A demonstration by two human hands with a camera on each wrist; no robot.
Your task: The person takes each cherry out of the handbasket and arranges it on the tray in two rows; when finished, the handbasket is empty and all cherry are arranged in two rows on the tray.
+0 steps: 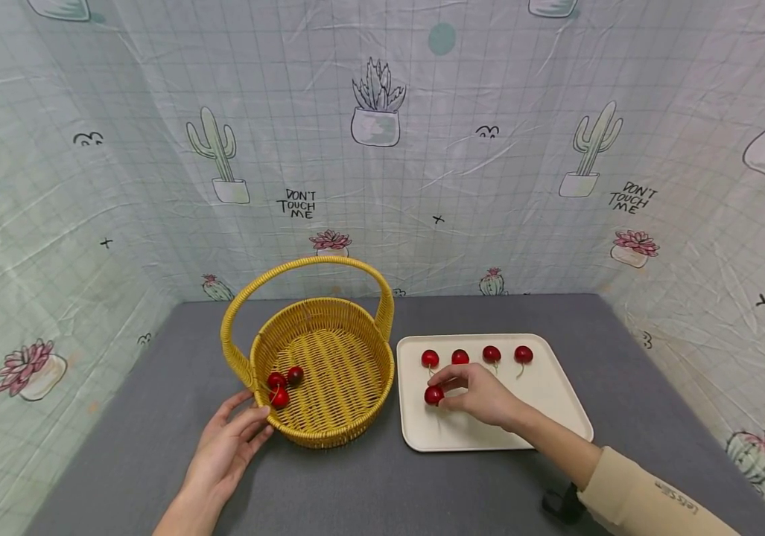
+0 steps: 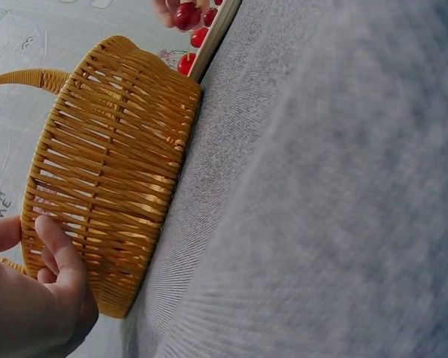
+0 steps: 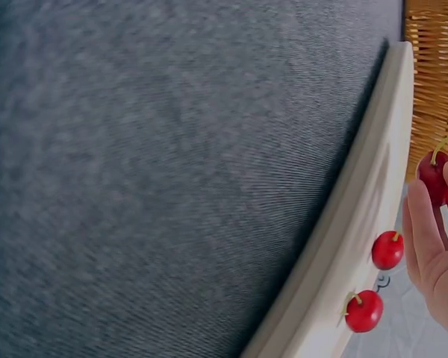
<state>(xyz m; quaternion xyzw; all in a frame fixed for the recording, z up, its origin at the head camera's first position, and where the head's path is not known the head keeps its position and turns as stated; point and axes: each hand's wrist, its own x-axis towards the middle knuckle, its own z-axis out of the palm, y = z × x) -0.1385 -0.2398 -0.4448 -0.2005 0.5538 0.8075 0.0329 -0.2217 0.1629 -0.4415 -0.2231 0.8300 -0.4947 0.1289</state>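
My right hand (image 1: 483, 394) pinches a dark red cherry (image 1: 433, 395) between thumb and fingers over the left part of a cream tray (image 1: 509, 432). In the right wrist view this cherry (image 3: 434, 179) shows its green stem. Several more cherries (image 1: 524, 355) with stems lie in a row along the tray's far side. To the left stands a yellow woven basket (image 1: 331, 439) with a tall arched handle. Three cherries (image 1: 279, 397) sit together inside it, at its left. My left hand (image 1: 228, 447) holds the basket's left rim near the handle's base.
Grey cloth (image 1: 369, 491) covers the table under the basket and tray, which stand side by side. A printed curtain (image 1: 422, 171) encloses the back and both sides. A black strap-like object (image 1: 562, 506) is by the right sleeve (image 1: 643, 495).
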